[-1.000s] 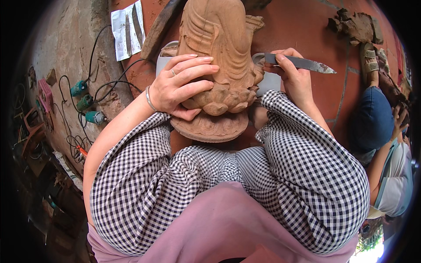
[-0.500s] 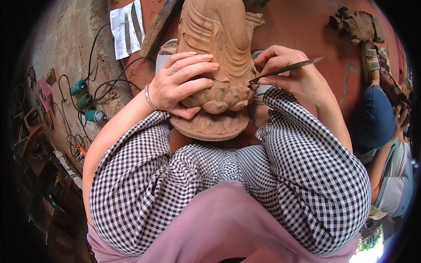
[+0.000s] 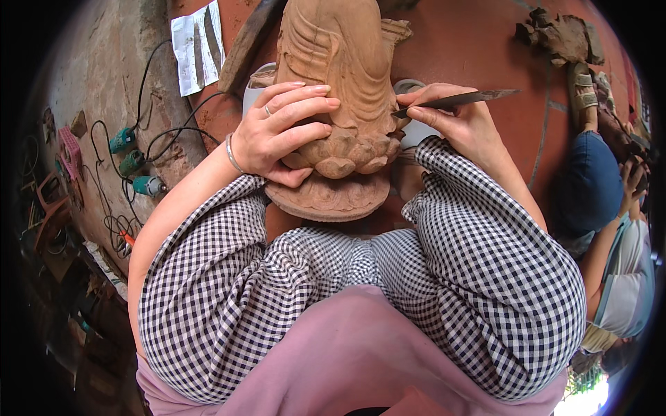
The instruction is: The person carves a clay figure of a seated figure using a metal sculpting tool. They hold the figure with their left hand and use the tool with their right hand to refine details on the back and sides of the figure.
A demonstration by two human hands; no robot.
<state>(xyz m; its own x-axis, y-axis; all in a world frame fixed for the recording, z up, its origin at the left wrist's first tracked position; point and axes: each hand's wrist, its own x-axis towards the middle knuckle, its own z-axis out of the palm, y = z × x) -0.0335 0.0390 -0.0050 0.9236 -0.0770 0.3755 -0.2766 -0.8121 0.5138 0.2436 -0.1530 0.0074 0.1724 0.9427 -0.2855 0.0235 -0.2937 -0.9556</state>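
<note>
A carved brown wooden statue point(image 3: 357, 66) with robe folds stands between my knees, on a base of lotus petals point(image 3: 340, 166). Its top runs out of the picture. My left hand point(image 3: 288, 128) lies across the statue's left side, fingers over the robe and thumb down by the petals, gripping it. Pinched in my right hand point(image 3: 454, 114) is a thin, dark, flat carving blade point(image 3: 479, 98). Its narrow tip meets the statue's right edge, just above the petals. The fingers underneath the blade are partly hidden.
White paper point(image 3: 198, 48) with dark strips lies at the far left beside a wooden beam point(image 3: 246, 45). Green power tools point(image 3: 149, 185) and black cords lie on the left. Chunks of wood point(image 3: 562, 38) sit far right, above a co-worker's jeans-clad leg point(image 3: 590, 180).
My right hand has shifted slightly left, and the blade now lies flatter, its tip higher on the statue's edge. The left hand keeps its place on the statue.
</note>
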